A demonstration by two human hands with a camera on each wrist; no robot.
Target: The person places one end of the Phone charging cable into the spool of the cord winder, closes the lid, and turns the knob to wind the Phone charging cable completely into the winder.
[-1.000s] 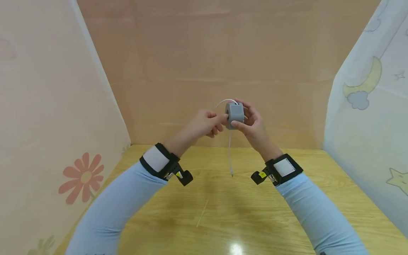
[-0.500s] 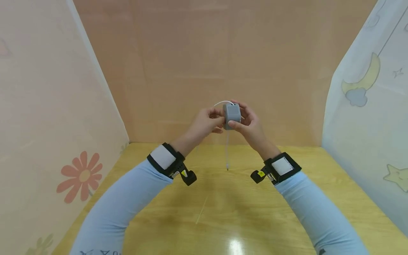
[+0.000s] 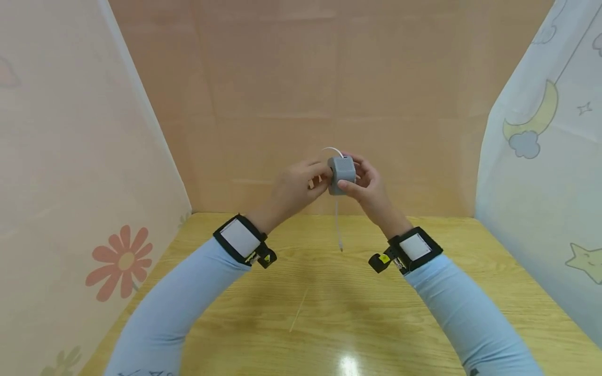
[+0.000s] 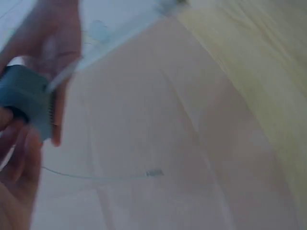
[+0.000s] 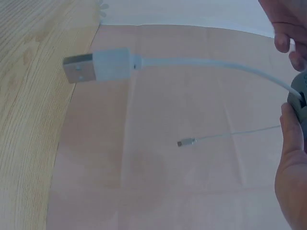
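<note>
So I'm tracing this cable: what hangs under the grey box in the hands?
Under the grey box, a thin white cable hangs free, its small plug above the wooden table. Where it enters the box is hidden by the fingers.

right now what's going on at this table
A person in light blue sleeves holds a small grey boxy cable reel up above the yellow wooden table with both hands. The right hand grips the reel, while the left hand touches its side. A thin white cable hangs from it, its small plug clear of the table. A short white USB lead sticks out the other side.
</note>
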